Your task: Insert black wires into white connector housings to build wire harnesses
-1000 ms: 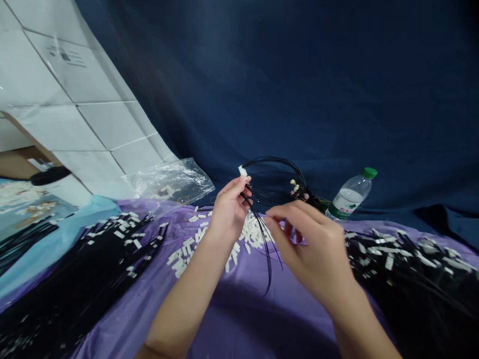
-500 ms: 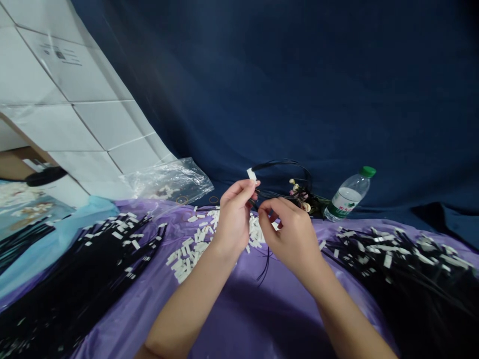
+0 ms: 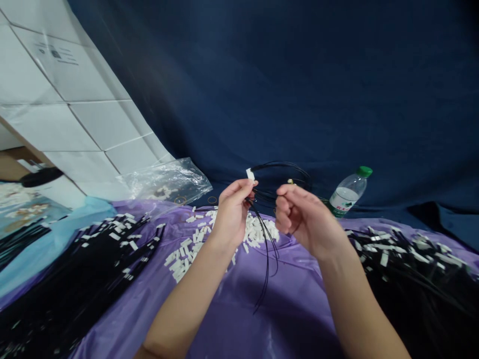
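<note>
A small white plug connector stands up from the fingertips of my left hand, which is closed on it. Thin black wires loop from the connector to the right, passing behind my other hand. Loose wire ends hang down from beneath my left fingers over the purple sheet. My right hand is closed, thumb and forefinger pinched together, a short way to the right. Wires run close to its fingertips, but what they grip is too small to make out.
Loose white connectors lie heaped on the purple plastic sheet. Bundles of black wires with white ends lie at left and right. A green-capped bottle, a clear bag and a dark blue curtain are behind.
My right hand has moved right and slightly up, away from my left. More wire ends now hang below my left hand, which still holds the connector.
</note>
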Motion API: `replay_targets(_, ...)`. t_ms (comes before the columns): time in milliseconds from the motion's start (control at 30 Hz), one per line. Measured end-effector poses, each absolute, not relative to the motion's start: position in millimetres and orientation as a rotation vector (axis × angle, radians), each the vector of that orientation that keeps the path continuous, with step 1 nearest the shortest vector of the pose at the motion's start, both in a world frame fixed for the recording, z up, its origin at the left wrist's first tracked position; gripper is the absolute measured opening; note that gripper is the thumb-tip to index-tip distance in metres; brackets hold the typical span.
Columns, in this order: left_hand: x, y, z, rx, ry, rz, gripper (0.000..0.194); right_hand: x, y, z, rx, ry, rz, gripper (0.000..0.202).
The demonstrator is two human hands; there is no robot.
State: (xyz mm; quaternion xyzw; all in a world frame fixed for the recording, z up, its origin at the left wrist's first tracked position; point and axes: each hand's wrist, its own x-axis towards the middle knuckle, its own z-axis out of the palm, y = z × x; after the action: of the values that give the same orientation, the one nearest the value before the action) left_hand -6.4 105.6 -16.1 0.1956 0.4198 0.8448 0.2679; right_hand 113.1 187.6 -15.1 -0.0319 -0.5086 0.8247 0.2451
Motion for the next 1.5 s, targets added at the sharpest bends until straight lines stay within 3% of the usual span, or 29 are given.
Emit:
replay_targets(133, -8.3, 107.3, -18.0, 0.511, 1.144, 2.273, 0.007, 125.6, 204.3, -3.6, -0.077, -1.016, 2.193, 0.023)
replay_targets(267, -6.9, 107.8, -19.1, 0.514, 1.147, 2.267, 0.008, 133.4, 219.4, -2.6, -0.070, -0.745, 1.944, 0.008)
replay_targets(367, -4.8, 107.8, -19.1, 0.521, 1.159, 2.257, 0.008, 142.2, 230.4, -1.2, 0.008, -0.670, 1.777, 0.011)
replay_targets(533, -2.1, 107.9, -19.2, 0.567, 1.186, 2.254, 0.006, 160.0, 231.0, 7.9, -0.113, -1.066, 1.455, 0.031)
replay_targets(667, 0.7, 107.5, -18.8, 0.649, 1.225, 2.239, 0.006, 156.1, 203.4, 6.4, -0.138, -1.369, 1.262, 0.006)
replay_targets(900, 9.0, 103.6, -17.0, 0.838, 1.232, 2.237, 0.008, 134.3, 170.5, -2.7, -0.278, -1.903, 0.489, 0.008)
replay_targets(1500, 14.7, 97.1, -13.5, 1.003, 1.260, 2.202, 0.007, 136.3, 170.6, 0.9, -0.317, -1.951, 0.453, 0.012)
